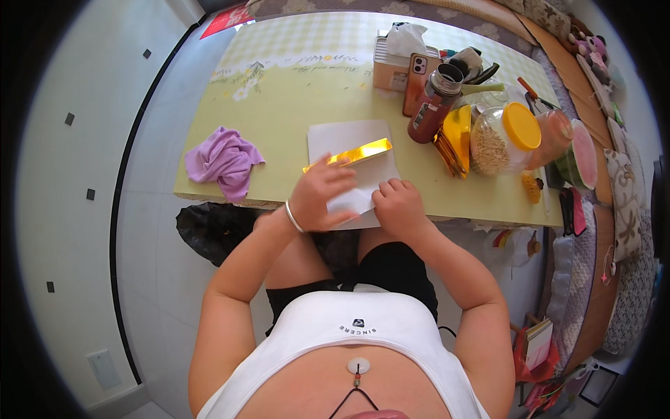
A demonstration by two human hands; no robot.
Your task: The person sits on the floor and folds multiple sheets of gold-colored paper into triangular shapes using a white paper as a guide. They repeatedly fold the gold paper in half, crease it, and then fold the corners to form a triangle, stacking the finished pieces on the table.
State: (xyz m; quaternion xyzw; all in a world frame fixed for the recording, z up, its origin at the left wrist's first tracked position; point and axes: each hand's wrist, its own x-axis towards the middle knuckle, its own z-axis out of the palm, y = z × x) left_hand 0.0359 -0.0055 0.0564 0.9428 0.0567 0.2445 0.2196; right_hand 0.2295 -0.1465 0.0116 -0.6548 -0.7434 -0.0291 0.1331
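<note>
**At a pale green table (286,108), white paper (335,133) bears a gold strip (370,149)**

The table, printed with flowers and a checked border, spreads before a seated person in a white top. The white paper lies at its near edge, the gold strip slanting across it. To the paper's left, well apart, sits a crumpled purple cloth (222,160). Among the things crowding the right side are a clear jar (497,143) of pale pieces with a yellow lid and a tissue box (392,68).

The left hand (324,193), blurred, is over the paper and the strip's left end, its fingers spread and clasping nothing visible; whether it touches the strip cannot be told. The right hand (400,206) is at the paper's right edge with fingers curled; whether it pinches the sheet cannot be made out.

Beyond stand a maroon bottle (431,108), its top uncovered, and, at far right, a cut watermelon (584,157). Gold packets (457,133) rest between bottle and jar, and an upright phone (416,80) stands against the tissue box. Smallest is a pale bangle (294,216) circling the left wrist.
</note>
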